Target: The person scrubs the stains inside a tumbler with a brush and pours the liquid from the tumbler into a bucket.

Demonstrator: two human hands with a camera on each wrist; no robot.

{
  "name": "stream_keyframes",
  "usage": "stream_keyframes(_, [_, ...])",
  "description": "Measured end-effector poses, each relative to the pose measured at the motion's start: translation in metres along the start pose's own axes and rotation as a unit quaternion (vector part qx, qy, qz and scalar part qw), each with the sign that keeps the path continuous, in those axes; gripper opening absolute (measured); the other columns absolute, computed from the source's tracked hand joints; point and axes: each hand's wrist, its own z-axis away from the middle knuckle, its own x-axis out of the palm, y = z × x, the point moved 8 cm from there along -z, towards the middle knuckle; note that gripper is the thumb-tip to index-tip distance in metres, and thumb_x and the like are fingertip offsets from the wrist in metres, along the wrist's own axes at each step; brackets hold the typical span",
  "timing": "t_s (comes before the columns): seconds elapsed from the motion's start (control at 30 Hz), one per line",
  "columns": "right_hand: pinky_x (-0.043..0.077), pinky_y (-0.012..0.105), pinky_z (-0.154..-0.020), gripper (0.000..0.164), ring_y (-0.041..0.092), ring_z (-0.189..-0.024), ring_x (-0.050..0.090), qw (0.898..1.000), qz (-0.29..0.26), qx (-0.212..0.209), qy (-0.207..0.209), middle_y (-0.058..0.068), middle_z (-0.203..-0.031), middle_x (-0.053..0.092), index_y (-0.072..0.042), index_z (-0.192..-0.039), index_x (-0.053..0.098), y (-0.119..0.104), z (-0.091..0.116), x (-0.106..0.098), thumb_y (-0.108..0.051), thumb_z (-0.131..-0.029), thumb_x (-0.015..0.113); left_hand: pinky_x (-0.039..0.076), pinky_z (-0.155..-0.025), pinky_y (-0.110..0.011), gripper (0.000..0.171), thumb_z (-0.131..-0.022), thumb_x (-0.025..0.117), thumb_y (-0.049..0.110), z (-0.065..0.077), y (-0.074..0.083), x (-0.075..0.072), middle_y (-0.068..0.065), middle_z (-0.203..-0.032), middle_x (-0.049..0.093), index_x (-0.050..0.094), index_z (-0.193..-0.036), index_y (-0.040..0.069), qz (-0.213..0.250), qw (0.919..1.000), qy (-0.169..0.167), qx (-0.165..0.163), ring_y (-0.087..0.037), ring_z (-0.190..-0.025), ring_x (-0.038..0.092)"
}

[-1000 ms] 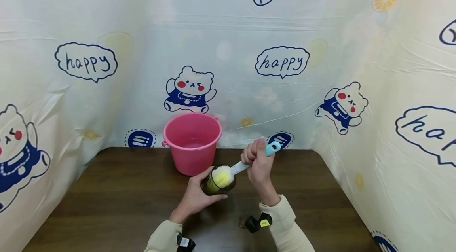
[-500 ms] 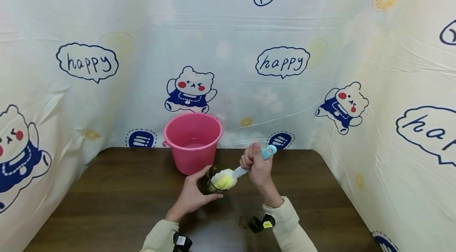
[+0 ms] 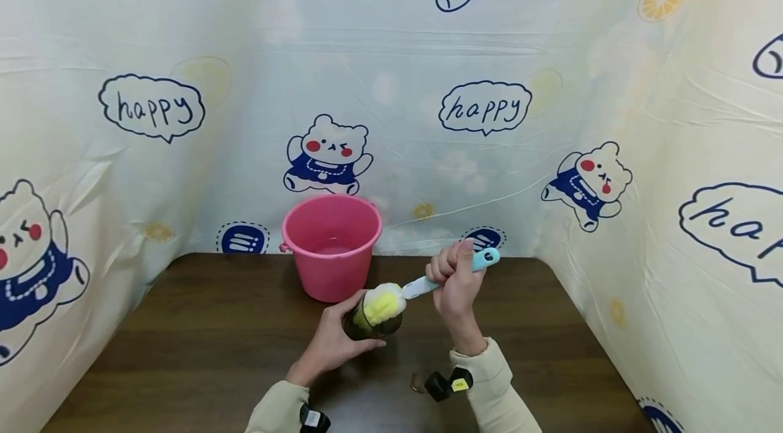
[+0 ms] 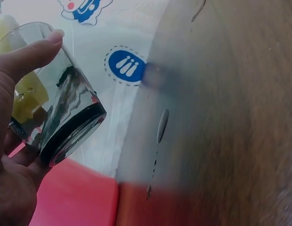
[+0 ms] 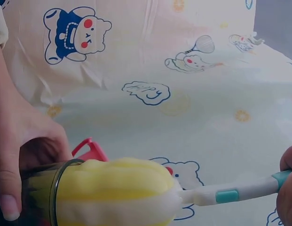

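Observation:
My left hand holds a dark tinted drinking glass tilted above the table, thumb on one side and fingers on the other. A yellow and white sponge brush head sits partly inside the glass, its near end bulging out past the rim. My right hand grips the brush's white and light blue handle, the fingers wrapped round it and the blue end sticking out beyond the fist. Through the clear wall in the left wrist view, the yellow sponge shows inside the glass.
A pink bucket stands just behind the glass, near the back of the brown wooden table. Streaks of liquid lie on the tabletop. A white printed curtain surrounds the table at the back and sides.
My right hand moves slightly left and down, then back right and up with the brush handle. The glass turns slightly in my left hand's grip; the sponge stays at its mouth.

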Motion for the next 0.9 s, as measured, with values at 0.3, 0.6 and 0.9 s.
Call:
stream_keyframes(0.3, [0.017, 0.024, -0.034, 0.050, 0.011, -0.038, 0.016, 0.988, 0.083, -0.109, -0.076, 0.000, -0.053, 0.016, -0.011, -0.063, 0.025, -0.005, 0.006, 0.012, -0.014, -0.113, 0.026, 0.046, -0.111, -0.043, 0.095, -0.064, 0.099, 0.028, -0.003, 0.000, -0.001, 0.011, -0.140, 0.061, 0.053, -0.147, 0.027, -0.009, 0.9997, 0.016, 0.017, -0.013, -0.129, 0.058])
stream_keyframes(0.6, [0.017, 0.026, -0.034, 0.050, 0.014, -0.038, 0.016, 0.987, 0.092, -0.034, -0.131, 0.001, -0.053, 0.016, -0.010, -0.063, 0.024, -0.002, 0.002, 0.021, -0.011, -0.112, 0.023, 0.048, -0.108, -0.047, 0.090, -0.063, 0.099, 0.020, -0.010, 0.012, -0.007, 0.006, -0.136, 0.065, 0.058, -0.143, 0.018, -0.024, 0.9980, 0.028, 0.050, -0.016, -0.125, 0.060])
stream_keyframes(0.9, [0.011, 0.025, -0.036, 0.052, 0.011, -0.039, 0.013, 1.000, 0.019, -0.013, -0.015, -0.003, -0.054, 0.017, -0.012, -0.063, 0.022, -0.005, -0.002, 0.000, -0.025, -0.113, 0.028, 0.050, -0.107, -0.039, 0.092, -0.064, 0.099, 0.030, -0.005, 0.009, -0.004, 0.008, -0.139, 0.063, 0.056, -0.146, 0.023, 0.006, 0.9994, 0.024, 0.026, -0.015, -0.128, 0.059])
